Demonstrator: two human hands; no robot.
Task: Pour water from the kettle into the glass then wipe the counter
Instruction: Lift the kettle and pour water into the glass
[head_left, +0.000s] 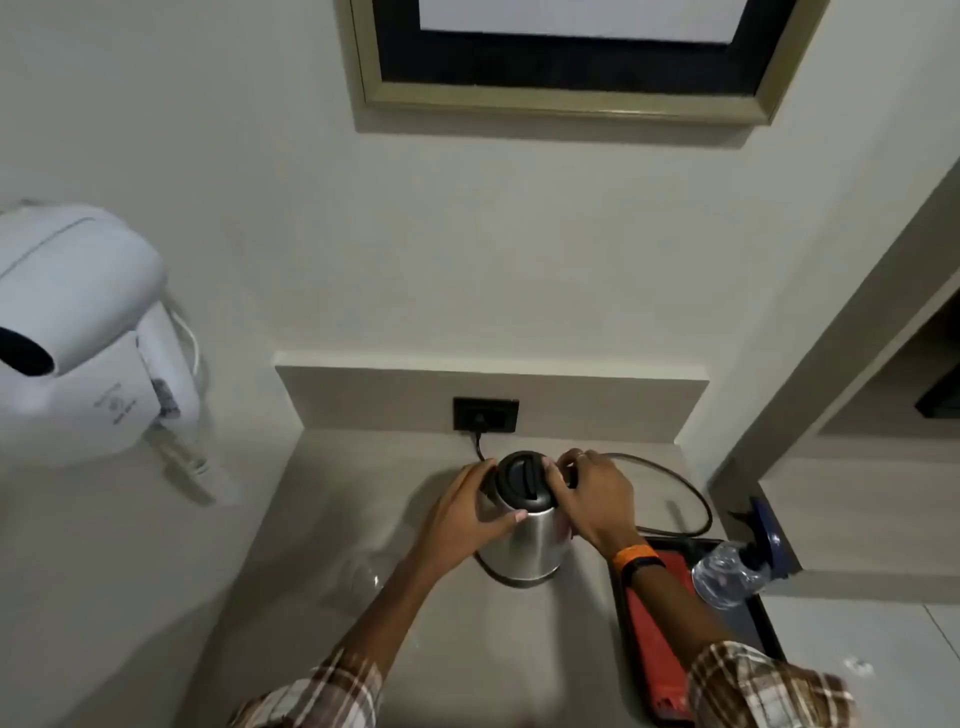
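Head view: steel kettle (524, 525) at counter (332, 519) centre. Left hand (460, 514) cups its 9 o'clock wall; right hand (592, 499) wraps the 3 o'clock handle side. Glass (363, 571) at 8 o'clock. Probably heavy, slick, rigid; lift by handle.

The pale grey stone-look counter (322, 519) carried a steel kettle (524, 540) mid-worktop, a clear glass (363, 574) toward its left edge, and a black tray (763, 629) at its right edge.
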